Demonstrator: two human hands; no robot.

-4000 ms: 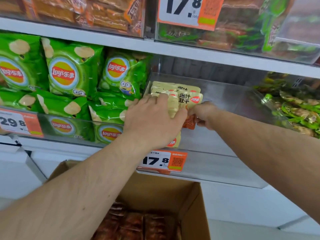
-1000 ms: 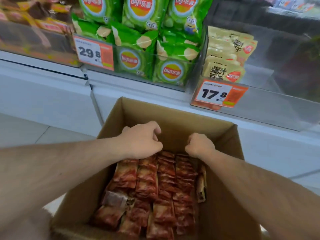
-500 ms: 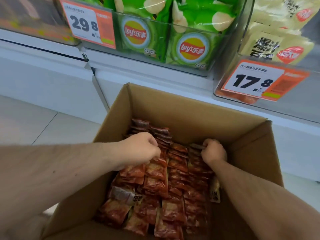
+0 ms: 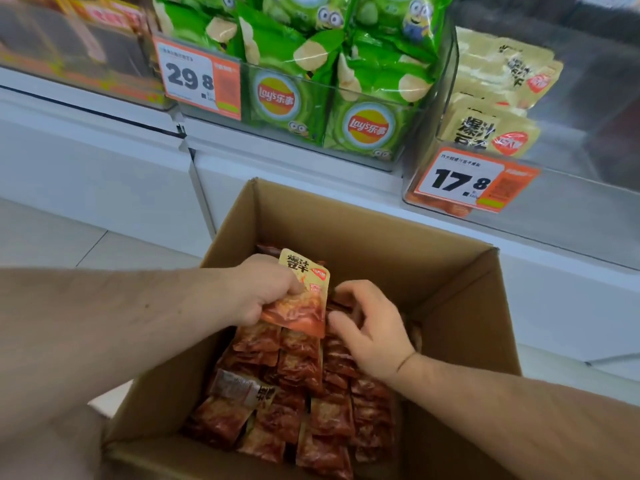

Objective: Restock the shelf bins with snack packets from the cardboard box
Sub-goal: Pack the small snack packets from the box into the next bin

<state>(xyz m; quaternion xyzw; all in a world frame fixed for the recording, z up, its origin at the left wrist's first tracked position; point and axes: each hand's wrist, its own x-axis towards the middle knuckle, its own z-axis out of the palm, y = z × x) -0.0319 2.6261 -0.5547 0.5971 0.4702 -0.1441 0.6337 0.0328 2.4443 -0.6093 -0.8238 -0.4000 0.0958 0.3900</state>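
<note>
Evidently gathering stock, the left hand (image 4: 263, 292) grips 1 cream-and-orange foil snack packet (image 4: 304, 296) above the brown cardboard box (image 4: 346, 220), while the right hand (image 4: 374, 327), fingers loosely spread and holding nothing, reaches for more inside the box.

Open cardboard box (image 4: 363, 223) on floor, packed w/ red-brown snack packets (image 4: 298, 393), 1 beige-topped packet (image 4: 301, 299) lifted upright, clear shelf bin (image 4: 571, 209) w/ beige packets (image 4: 491, 129).

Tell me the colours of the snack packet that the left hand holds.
The snack packet is pale yellow on top and orange-red below; the head view shows it.
</note>
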